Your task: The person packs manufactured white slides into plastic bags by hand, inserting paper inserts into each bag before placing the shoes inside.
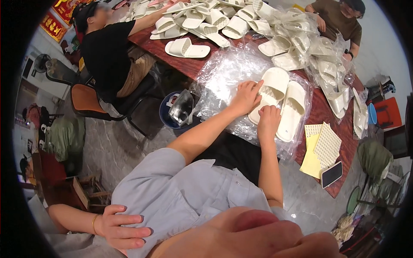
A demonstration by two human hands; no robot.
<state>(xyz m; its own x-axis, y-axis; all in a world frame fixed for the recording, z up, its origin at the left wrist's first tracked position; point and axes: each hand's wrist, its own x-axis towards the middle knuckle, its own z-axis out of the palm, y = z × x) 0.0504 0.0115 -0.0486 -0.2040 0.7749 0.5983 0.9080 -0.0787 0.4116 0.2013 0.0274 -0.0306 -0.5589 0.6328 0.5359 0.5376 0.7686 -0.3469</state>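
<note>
Two white slippers lie side by side on crumpled clear plastic (228,71) on a dark red wooden table (327,112). My left hand (246,98) grips the side of the nearer-left slipper (274,82). At that same slipper's near end, my right hand (268,122) is closed on it, next to the second slipper (293,107). Both forearms reach up from my grey shirt.
Loose white slippers (206,19) are heaped at the table's far end, bagged ones (327,64) at the right. Yellow and white sticker sheets (320,150) and a phone (331,174) lie near the edge. A blue bucket (168,115) stands below. Two people sit at the table; another hand (118,225) rests lower left.
</note>
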